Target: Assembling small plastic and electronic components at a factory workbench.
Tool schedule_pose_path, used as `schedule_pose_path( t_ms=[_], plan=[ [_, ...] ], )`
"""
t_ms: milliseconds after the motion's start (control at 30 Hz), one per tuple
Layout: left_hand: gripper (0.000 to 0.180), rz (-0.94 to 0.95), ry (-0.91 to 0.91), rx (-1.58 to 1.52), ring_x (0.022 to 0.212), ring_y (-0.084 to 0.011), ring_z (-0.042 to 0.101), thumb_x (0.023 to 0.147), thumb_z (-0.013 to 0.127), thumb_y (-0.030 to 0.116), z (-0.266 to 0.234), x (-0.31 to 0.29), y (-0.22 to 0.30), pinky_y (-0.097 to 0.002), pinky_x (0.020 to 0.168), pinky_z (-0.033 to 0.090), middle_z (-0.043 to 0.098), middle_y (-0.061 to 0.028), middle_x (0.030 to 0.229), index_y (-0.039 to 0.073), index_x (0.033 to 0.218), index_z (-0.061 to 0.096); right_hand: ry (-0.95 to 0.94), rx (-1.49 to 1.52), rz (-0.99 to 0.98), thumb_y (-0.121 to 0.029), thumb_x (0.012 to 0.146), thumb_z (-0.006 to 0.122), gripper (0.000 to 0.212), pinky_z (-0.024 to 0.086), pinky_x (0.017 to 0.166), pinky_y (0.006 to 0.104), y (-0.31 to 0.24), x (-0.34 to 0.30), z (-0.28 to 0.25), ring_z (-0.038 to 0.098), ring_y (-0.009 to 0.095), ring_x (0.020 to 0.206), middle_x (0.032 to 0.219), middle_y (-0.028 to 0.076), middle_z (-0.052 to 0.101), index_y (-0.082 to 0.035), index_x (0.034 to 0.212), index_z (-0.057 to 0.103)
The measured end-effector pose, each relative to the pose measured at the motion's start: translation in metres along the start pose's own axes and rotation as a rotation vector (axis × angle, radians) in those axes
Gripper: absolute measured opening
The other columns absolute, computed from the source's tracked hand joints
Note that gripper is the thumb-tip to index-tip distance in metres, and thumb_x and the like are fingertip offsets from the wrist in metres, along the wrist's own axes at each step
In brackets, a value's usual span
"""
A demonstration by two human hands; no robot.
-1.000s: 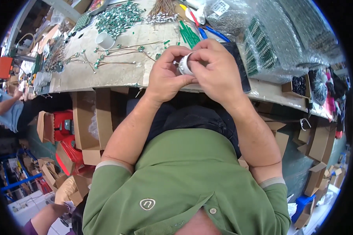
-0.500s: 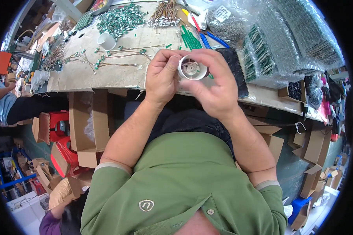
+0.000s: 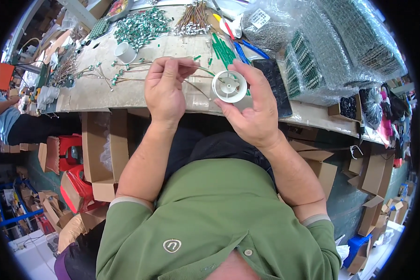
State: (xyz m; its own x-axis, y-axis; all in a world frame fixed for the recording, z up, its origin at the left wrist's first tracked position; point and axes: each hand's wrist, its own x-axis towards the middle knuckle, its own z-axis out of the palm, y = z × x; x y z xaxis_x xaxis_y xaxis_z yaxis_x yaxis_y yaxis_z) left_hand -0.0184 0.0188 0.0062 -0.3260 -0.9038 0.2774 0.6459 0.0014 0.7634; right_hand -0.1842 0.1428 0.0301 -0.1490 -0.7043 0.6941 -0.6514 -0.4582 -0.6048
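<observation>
Over the desk point(image 3: 149, 97), near its front edge, the right hand point(image 3: 255, 112) clamps fingers on a white cup point(image 3: 229, 87); the left hand point(image 3: 165, 95) pinches wires point(image 3: 197, 89) crossing the open room between.

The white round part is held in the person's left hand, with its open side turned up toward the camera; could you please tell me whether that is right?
Not quite: the hand is wrong. The head view shows the white round part held in the person's right hand, with its open side turned up toward the camera.
</observation>
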Motion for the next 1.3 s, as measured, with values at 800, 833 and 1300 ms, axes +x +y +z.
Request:
schedule_pose_path(
  t_ms=[800, 833, 1300],
  plan=[
    [0.055, -0.173, -0.146, 0.417, 0.110, -0.0254, 0.068, 0.089, 0.073, -0.003, 0.039, -0.029, 0.031, -0.0302, 0.095, 0.055, 0.068, -0.0156, 0.128, -0.005, 0.141, 0.055, -0.354, 0.305, 0.708, -0.008, 0.080, 0.084, 0.060, 0.054, 0.088, 0.0309, -0.027, 0.074, -0.010, 0.067, 0.022, 0.103, 0.125, 0.012, 0.069, -0.001, 0.137, 0.066],
    [0.050, -0.235, -0.115, 0.378, 0.102, -0.0224, 0.069, 0.091, 0.074, -0.001, 0.035, -0.030, 0.030, -0.0273, 0.089, 0.055, 0.069, -0.0147, 0.123, -0.004, 0.138, 0.056, -0.339, 0.339, 0.705, -0.008, 0.081, 0.084, 0.057, 0.053, 0.087, 0.0302, -0.019, 0.072, -0.012, 0.067, 0.021, 0.103, 0.125, 0.011, 0.069, -0.001, 0.135, 0.067],
    [0.025, -0.576, 0.023, -0.011, 0.052, -0.0018, 0.042, 0.099, 0.077, 0.012, 0.017, -0.025, 0.030, -0.0163, 0.044, 0.028, 0.072, -0.0106, 0.089, -0.001, 0.116, 0.064, -0.216, 0.309, 0.177, -0.001, 0.086, 0.078, 0.047, 0.052, 0.085, 0.0264, 0.021, 0.028, 0.010, 0.064, 0.017, 0.105, 0.130, 0.008, 0.067, -0.006, 0.132, 0.071]
  ],
)
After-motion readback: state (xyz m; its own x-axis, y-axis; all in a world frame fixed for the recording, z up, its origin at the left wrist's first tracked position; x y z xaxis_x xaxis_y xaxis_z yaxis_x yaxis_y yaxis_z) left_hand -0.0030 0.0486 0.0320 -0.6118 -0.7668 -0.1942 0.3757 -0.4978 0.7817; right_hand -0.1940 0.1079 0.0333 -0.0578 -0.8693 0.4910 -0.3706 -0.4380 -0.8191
